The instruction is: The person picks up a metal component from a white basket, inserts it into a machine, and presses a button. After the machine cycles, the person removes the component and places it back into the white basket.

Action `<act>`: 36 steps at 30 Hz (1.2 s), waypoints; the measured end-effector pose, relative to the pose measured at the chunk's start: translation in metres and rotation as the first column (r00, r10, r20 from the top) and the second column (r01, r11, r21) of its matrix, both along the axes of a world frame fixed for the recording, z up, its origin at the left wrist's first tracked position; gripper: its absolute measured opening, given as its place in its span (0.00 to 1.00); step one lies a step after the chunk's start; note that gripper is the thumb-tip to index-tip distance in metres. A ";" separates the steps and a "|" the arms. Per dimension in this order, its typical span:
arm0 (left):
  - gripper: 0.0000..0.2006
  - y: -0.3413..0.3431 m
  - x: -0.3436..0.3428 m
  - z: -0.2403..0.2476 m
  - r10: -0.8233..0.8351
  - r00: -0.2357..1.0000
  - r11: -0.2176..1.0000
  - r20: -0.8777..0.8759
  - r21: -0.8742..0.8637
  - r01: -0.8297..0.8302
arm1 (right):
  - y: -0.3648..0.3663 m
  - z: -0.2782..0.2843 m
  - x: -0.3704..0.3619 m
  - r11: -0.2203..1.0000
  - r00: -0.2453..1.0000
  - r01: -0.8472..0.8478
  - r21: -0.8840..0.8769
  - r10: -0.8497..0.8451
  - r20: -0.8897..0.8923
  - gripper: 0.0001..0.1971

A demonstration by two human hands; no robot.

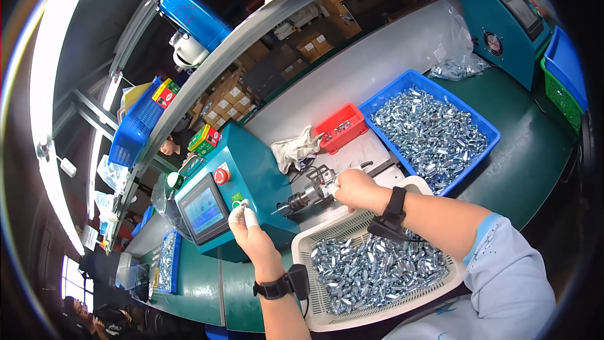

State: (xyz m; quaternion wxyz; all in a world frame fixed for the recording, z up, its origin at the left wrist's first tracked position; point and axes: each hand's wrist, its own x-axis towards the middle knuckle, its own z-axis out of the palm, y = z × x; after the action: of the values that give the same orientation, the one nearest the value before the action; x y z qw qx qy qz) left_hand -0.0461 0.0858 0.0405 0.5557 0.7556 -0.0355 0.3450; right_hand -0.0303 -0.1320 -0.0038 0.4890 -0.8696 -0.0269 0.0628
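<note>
My left hand (pixel 255 239), with white covers on its fingertips, is raised in front of the teal machine (pixel 251 157). Its thumb and finger pinch a small shiny metal part (pixel 245 203). My right hand (pixel 357 190) is closed beside the metal spindle and clamp (pixel 308 195) at the machine's side; what its fingers grip is hidden. Under my right forearm sits a cream plastic basket (pixel 302 271) with many small silvery metal parts (pixel 377 271). Beyond that arm, a blue tray (pixel 494 135) is heaped with similar parts (pixel 434 132).
A red bin (pixel 343 127) and a white cloth glove (pixel 294 150) lie behind the spindle. The machine carries a touch screen (pixel 202 209) and a red knob (pixel 221 175). Another teal machine (pixel 506 31) stands far right. A metal rail (pixel 251 31) crosses overhead; people appear at left.
</note>
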 end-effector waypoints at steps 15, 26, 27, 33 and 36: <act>0.09 -0.079 -0.050 -0.025 -0.527 0.834 0.797 0.164 -0.247 0.552 | 0.016 -0.029 -0.005 0.998 0.967 0.015 -0.066 0.002 0.255 0.11; 0.09 -0.082 -0.061 -0.027 -0.572 0.808 0.768 0.144 -0.253 0.589 | 0.015 -0.021 -0.012 0.994 0.973 0.000 -0.105 0.024 0.231 0.12; 0.09 -0.082 -0.061 -0.027 -0.571 0.808 0.768 0.145 -0.254 0.588 | 0.016 -0.021 -0.012 0.994 0.973 0.002 -0.108 0.023 0.228 0.12; 0.09 -0.080 -0.059 -0.029 -0.585 0.802 0.755 0.122 -0.280 0.593 | 0.017 -0.018 -0.013 0.991 0.976 0.010 -0.131 0.019 0.218 0.12; 0.09 -0.079 -0.053 -0.032 -0.560 0.821 0.773 0.112 -0.286 0.566 | 0.014 -0.022 -0.005 0.996 0.976 0.032 -0.087 -0.012 0.218 0.12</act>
State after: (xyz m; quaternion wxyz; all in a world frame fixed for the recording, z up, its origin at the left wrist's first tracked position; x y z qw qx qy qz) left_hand -0.0995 0.0066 0.0083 0.7431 0.6112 -0.2115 0.1717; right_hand -0.0350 -0.1179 -0.0259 0.4441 -0.8927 -0.0678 -0.0368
